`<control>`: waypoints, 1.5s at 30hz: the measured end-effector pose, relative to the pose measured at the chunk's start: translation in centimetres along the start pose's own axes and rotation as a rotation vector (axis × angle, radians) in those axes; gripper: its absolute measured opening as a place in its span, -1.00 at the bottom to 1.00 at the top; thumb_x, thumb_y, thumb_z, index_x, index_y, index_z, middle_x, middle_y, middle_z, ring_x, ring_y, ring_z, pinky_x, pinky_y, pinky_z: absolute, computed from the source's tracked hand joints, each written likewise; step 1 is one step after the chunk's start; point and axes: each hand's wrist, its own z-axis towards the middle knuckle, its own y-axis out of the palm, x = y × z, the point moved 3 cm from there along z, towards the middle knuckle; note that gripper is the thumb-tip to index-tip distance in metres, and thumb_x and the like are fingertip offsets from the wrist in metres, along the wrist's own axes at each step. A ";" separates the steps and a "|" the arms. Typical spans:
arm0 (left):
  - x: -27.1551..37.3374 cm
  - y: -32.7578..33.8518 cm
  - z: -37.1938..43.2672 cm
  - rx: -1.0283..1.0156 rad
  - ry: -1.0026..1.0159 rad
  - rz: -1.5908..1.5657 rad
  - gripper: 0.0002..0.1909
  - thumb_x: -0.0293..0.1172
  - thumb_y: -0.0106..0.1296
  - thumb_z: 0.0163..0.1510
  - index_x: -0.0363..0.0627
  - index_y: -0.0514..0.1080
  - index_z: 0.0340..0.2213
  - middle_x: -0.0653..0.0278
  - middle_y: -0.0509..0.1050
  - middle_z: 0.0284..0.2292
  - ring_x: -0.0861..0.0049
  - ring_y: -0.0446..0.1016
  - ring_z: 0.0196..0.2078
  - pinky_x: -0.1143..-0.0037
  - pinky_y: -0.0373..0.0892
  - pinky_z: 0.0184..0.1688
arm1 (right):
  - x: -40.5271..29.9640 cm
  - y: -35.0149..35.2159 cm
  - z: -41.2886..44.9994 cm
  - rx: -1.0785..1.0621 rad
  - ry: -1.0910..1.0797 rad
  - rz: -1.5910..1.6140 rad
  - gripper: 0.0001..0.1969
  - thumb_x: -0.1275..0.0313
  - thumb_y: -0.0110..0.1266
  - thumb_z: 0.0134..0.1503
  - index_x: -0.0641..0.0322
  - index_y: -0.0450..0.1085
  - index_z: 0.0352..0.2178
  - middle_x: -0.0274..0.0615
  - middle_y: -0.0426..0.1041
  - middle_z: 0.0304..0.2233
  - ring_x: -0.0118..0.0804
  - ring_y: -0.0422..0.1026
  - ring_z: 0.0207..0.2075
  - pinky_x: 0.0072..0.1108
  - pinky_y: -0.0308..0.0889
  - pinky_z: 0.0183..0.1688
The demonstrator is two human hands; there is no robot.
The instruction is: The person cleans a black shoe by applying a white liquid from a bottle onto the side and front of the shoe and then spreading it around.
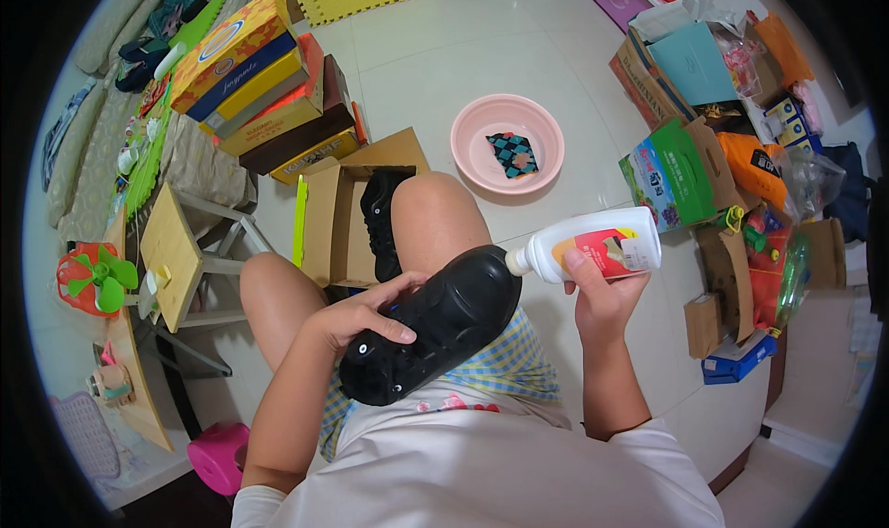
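Note:
Across my lap lies a black shoe [444,319], its toe towards the upper right. My left hand [371,312] grips it around the middle, thumb on top. A white plastic bottle [604,246] with a red and yellow label is held on its side in my right hand [604,292]. Its pale applicator tip [515,262] meets the edge of the shoe's toe. Beyond my knees, a second black shoe [378,222] rests in an open cardboard shoebox [340,229], partly hidden by my leg.
A pink plastic basin [464,163] holding a folded patterned cloth [514,155] stands on the tiled floor. Stacked shoeboxes [271,90] rise at the upper left, above a wooden folding chair [170,257]. Cartons and bags crowd the right, among them a green box [677,174]. A pink stool [217,458] sits lower left.

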 end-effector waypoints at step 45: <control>1.0 8.6 -1.6 0.715 0.263 1.379 -0.14 -0.30 0.32 -0.38 -0.34 0.12 -0.05 -0.03 0.29 -0.19 0.04 0.30 -0.09 0.22 0.25 -0.09 | -3.4 4.4 -1.9 -0.452 -0.557 -0.413 -0.64 0.66 0.21 -0.18 0.41 0.40 -0.25 -0.03 0.50 -0.30 -0.25 0.51 -0.33 -0.55 0.42 -0.25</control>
